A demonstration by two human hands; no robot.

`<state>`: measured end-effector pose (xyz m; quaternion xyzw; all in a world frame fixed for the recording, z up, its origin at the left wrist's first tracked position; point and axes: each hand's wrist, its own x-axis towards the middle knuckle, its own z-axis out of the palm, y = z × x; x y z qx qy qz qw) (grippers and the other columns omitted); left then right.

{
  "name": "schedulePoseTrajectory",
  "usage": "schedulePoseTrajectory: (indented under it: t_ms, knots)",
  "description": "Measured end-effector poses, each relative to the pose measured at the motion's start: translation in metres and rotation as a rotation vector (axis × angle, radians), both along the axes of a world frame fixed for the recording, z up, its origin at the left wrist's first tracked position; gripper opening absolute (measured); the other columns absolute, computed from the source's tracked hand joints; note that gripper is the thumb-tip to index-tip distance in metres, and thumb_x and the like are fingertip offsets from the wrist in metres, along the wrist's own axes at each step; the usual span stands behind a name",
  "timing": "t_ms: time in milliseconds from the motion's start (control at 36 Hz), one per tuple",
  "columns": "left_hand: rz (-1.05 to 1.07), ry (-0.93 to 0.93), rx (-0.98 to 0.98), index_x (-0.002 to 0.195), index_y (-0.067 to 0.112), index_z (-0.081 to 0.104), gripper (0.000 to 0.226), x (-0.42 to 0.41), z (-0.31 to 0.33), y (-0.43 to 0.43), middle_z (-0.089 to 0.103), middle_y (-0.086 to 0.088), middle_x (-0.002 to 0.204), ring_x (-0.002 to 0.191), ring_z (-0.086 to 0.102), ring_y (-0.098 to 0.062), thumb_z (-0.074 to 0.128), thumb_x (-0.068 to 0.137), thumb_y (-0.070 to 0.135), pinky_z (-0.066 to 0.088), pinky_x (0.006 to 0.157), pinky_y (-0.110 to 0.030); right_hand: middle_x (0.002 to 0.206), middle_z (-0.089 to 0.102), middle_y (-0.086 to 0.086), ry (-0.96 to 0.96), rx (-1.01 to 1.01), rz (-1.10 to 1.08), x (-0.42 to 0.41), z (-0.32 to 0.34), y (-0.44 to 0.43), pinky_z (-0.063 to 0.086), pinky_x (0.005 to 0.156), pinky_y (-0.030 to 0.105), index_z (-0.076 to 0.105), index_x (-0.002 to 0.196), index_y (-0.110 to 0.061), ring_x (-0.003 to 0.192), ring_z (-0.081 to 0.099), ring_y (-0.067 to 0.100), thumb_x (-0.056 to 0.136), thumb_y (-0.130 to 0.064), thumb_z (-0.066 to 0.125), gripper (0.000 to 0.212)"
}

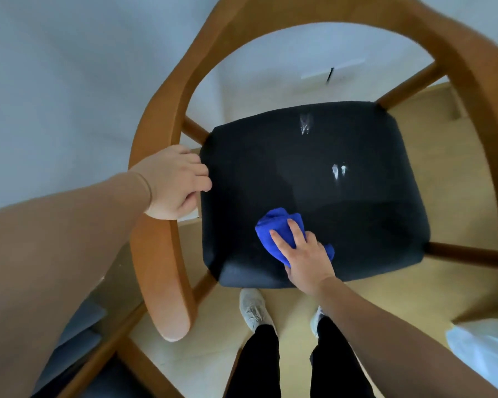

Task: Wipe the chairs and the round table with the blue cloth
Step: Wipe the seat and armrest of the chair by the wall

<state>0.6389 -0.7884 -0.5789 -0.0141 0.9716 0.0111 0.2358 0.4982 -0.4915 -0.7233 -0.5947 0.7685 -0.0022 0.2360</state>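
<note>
one wooden chair [161, 254] filling the middle of the frame, its curved armrest and back one smooth band of warm brown wood, rounded at the end near lower left. one dark seat [314, 182], squarish with softened corners, smooth and faintly glossy, with two pale smudges of glare toward upper right. one blue cloth [273, 231], soft and bunched into folds, lying on the seat's lower centre. right hand [305, 259] pressed flat on top of the cloth, fingers spread apart, not curled round it. left hand [176, 182] at centre left, fingers folded down over the armrest and clamped on the wood. two grey knitted shoes [253, 310] below the seat on a pale floor, two black trouser legs under them.
</note>
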Motion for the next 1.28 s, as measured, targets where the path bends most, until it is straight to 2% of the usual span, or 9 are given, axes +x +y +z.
schedulePoseTrajectory:
  t_ms: [139, 306, 389, 694, 778, 917, 1028, 1139, 1278]
  knots:
    - [0.007, 0.015, 0.017, 0.097, 0.026, 0.067, 0.047, 0.004, -0.003, -0.001, 0.061, 0.009, 0.081, 0.075, 0.050, -0.015, 0.023, 0.082, 0.035, 0.041, 0.078, -0.034, 0.137, 0.051, 0.018, -0.027, -0.018, -0.019, -0.004, 0.011, -0.030, 0.053, 0.056, 0.037, 0.056, 0.131, -0.026, 0.080, 0.057, 0.031, 0.052, -0.025, 0.086, 0.085]
    - [0.010, -0.032, 0.016, 0.098, 0.028, 0.065, 0.049, 0.002, -0.003, -0.002, 0.059, 0.010, 0.082, 0.076, 0.049, -0.014, 0.020, 0.081, 0.037, 0.042, 0.079, -0.035, 0.146, 0.040, 0.017, 0.034, 0.043, 0.144, -0.006, -0.001, -0.079, 0.053, 0.069, 0.042, 0.046, 0.141, -0.029, 0.089, 0.054, 0.033, 0.062, -0.027, 0.082, 0.087]
    - [0.014, -0.033, 0.017, 0.097, 0.029, 0.065, 0.048, 0.003, -0.004, -0.003, 0.059, 0.010, 0.082, 0.076, 0.049, -0.014, 0.020, 0.081, 0.038, 0.041, 0.079, -0.035, 0.144, 0.042, 0.017, 0.035, 0.063, 0.175, -0.013, -0.003, -0.078, 0.053, 0.065, 0.042, 0.049, 0.138, -0.028, 0.084, 0.054, 0.032, 0.054, -0.022, 0.084, 0.092]
    - [0.026, -0.006, 0.010, 0.087, 0.027, 0.066, 0.040, 0.002, -0.002, -0.002, 0.054, 0.010, 0.071, 0.067, 0.045, -0.013, 0.027, 0.082, 0.036, 0.039, 0.072, -0.030, 0.133, 0.055, 0.018, 0.097, 0.024, 0.150, -0.088, -0.005, -0.052, 0.051, 0.056, 0.041, 0.063, 0.126, -0.027, 0.075, 0.055, 0.039, 0.054, -0.018, 0.081, 0.075]
    - [0.033, -0.012, 0.013, 0.090, 0.027, 0.066, 0.043, 0.003, -0.002, -0.002, 0.056, 0.010, 0.074, 0.069, 0.047, -0.013, 0.025, 0.082, 0.036, 0.041, 0.074, -0.031, 0.137, 0.051, 0.018, 0.132, 0.070, 0.026, -0.125, -0.005, -0.036, 0.051, 0.060, 0.043, 0.061, 0.129, -0.028, 0.083, 0.055, 0.042, 0.057, -0.018, 0.081, 0.076]
    - [0.034, -0.022, 0.018, 0.091, 0.027, 0.066, 0.043, 0.002, 0.000, -0.001, 0.058, 0.009, 0.075, 0.070, 0.048, -0.013, 0.026, 0.082, 0.036, 0.041, 0.075, -0.031, 0.158, 0.015, 0.009, 0.209, 0.225, -0.359, -0.201, 0.002, 0.009, 0.048, 0.090, 0.048, 0.030, 0.149, -0.035, 0.119, 0.037, 0.041, 0.085, -0.025, 0.060, 0.071]
    - [0.029, 0.000, 0.021, 0.091, 0.027, 0.067, 0.041, 0.002, -0.001, -0.002, 0.058, 0.010, 0.075, 0.069, 0.049, -0.013, 0.028, 0.082, 0.036, 0.041, 0.073, -0.030, 0.156, 0.015, 0.010, 0.249, 0.232, -0.551, -0.229, 0.003, 0.032, 0.044, 0.096, 0.049, 0.023, 0.151, -0.032, 0.119, 0.038, 0.042, 0.091, -0.027, 0.054, 0.068]
    - [0.032, 0.003, 0.030, 0.091, 0.028, 0.066, 0.041, 0.003, -0.001, -0.002, 0.058, 0.010, 0.076, 0.070, 0.049, -0.013, 0.027, 0.082, 0.037, 0.042, 0.074, -0.030, 0.157, 0.013, 0.008, 0.151, 0.226, -0.834, -0.222, 0.005, 0.021, 0.038, 0.102, 0.052, 0.017, 0.151, -0.034, 0.125, 0.035, 0.045, 0.093, -0.024, 0.049, 0.067]
    - [0.042, 0.034, 0.059, 0.090, 0.025, 0.068, 0.042, 0.002, 0.000, -0.002, 0.059, 0.009, 0.074, 0.067, 0.049, -0.014, 0.028, 0.081, 0.034, 0.043, 0.071, -0.032, 0.156, 0.013, 0.007, 0.143, 0.158, -0.838, -0.208, 0.015, 0.008, 0.038, 0.104, 0.052, 0.018, 0.152, -0.033, 0.127, 0.035, 0.042, 0.093, -0.024, 0.049, 0.067]
